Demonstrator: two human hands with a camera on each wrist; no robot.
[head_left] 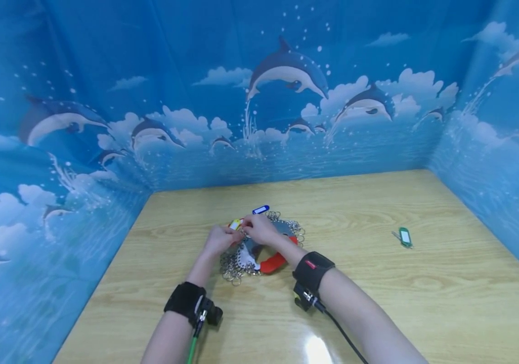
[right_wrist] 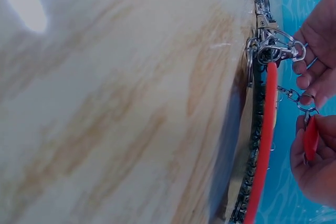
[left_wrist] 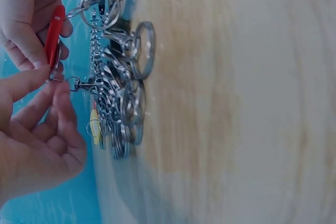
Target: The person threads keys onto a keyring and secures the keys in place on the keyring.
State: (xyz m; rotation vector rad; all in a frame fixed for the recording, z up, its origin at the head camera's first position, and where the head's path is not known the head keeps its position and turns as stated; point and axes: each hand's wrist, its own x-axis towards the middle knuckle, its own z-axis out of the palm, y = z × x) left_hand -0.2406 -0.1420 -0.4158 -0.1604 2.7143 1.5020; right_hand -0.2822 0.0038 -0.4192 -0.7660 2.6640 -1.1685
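A red key tag [right_wrist: 311, 137] is pinched between the thumb and fingers of my right hand [head_left: 261, 230]. Opposite it, my left hand [head_left: 223, 241] pinches a small metal ring [right_wrist: 305, 102] at the end of the tag, thumb against index finger. That ring is close to a swivel clasp [left_wrist: 80, 84] on a flat grey and red round key holder [head_left: 272, 265]. Many metal clasps and split rings [left_wrist: 126, 103] hang around the holder's edge. A yellow key tag [head_left: 235, 224] lies at its far left edge, beside my fingers.
Just beyond the holder lies a blue key tag [head_left: 261, 209]. A green key tag [head_left: 405, 236] with a key is farther right on the wooden table [head_left: 355, 283]. Dolphin-print blue curtains [head_left: 196, 60] enclose the back and sides. A cable trails from each wrist camera.
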